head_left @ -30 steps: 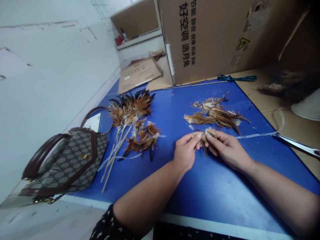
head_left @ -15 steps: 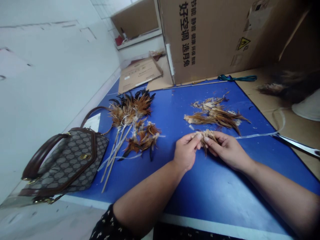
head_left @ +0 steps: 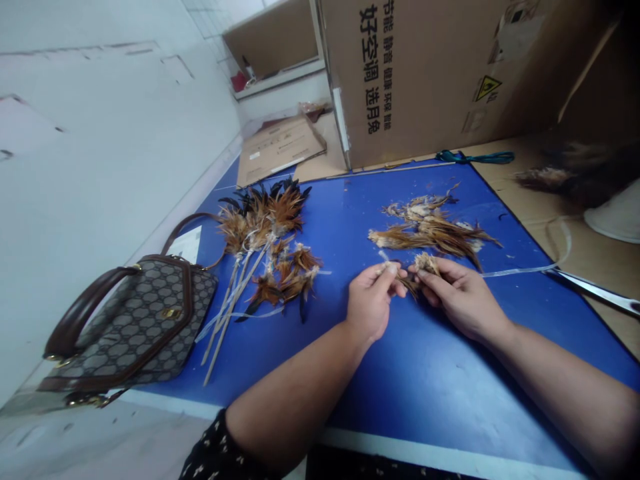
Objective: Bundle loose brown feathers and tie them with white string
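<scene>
My left hand (head_left: 371, 303) and my right hand (head_left: 460, 298) meet over the blue table top (head_left: 410, 373). Both pinch a small bunch of brown feathers (head_left: 417, 269) between thumb and fingers. The left fingertips grip one end, the right fingers curl round the fluffy pale end. Just beyond the hands lies a loose pile of brown feathers (head_left: 433, 227). To the left sit finished feather bundles tied on thin sticks (head_left: 260, 247).
A patterned brown handbag (head_left: 127, 320) stands at the table's left edge. A big cardboard box (head_left: 440, 73) rises at the back, with a teal cord (head_left: 475, 157) by its foot. Clear tape strip (head_left: 520, 269) and a metal blade (head_left: 595, 291) lie to the right.
The hands have drawn slightly apart, splitting the small bunch: the left fingers now hold one end and the right hand has shifted a little right with the fluffy end.
</scene>
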Available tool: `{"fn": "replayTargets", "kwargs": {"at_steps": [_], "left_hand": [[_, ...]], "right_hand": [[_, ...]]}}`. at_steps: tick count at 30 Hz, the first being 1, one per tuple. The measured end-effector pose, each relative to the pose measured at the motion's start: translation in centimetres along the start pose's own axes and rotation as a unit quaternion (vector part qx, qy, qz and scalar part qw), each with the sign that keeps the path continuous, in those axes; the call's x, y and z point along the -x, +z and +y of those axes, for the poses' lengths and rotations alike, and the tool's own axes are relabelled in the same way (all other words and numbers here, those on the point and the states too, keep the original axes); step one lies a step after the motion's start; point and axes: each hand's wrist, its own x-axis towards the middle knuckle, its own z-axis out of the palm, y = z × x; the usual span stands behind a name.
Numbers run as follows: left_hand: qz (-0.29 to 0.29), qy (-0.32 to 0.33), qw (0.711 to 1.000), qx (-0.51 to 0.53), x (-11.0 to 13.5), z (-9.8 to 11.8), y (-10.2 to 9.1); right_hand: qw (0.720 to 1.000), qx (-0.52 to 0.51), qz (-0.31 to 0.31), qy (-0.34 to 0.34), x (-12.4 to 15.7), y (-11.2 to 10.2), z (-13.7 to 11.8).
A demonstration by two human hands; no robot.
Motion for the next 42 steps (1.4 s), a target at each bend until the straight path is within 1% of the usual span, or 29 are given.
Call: {"fn": "replayTargets", "kwargs": {"at_steps": [2,5,10,12,20,26,31,34,36,42], "left_hand": [[-0.006,-0.005,1.0,-0.008,0.01,-0.14,-0.07],[-0.022,-0.013,1.0,-0.019,0.05,-0.32,-0.13],[-0.06,-0.022,0.997,-0.031,0.1,-0.32,-0.21],[-0.066,-0.022,0.997,-0.037,0.1,-0.3,-0.28],[-0.046,-0.009,0.996,-0.079,0.19,-0.42,-0.29],[-0.022,0.003,0.999,-0.05,0.1,-0.5,-0.23],[-0.028,-0.006,0.999,-0.039,0.11,-0.22,-0.22],[-0.047,-0.019,0.998,-0.04,0.22,-0.17,-0.13],[-0.058,-0.018,0.997,-0.043,0.27,-0.31,-0.12],[-0.05,0.015,0.996,-0.073,0.13,-0.96,-0.45]], "right_hand": [[1.0,-0.017,0.0,0.0,0.03,0.14,-0.27],[0.999,-0.037,-0.017,0.012,0.01,0.24,-0.5],[0.998,-0.04,-0.05,0.029,-0.01,0.14,-0.56],[0.997,-0.04,-0.059,0.034,-0.02,0.06,-0.53],[0.996,-0.034,-0.082,0.032,0.02,-0.11,-0.6],[0.996,-0.002,-0.089,0.005,0.03,-0.32,-0.39],[0.998,-0.002,-0.067,-0.006,-0.05,-0.22,-0.17],[0.998,0.001,-0.062,-0.008,-0.02,0.0,-0.29],[0.998,0.001,-0.066,-0.009,0.02,0.16,-0.43],[0.995,0.013,-0.103,-0.003,0.14,0.15,-0.54]]}}
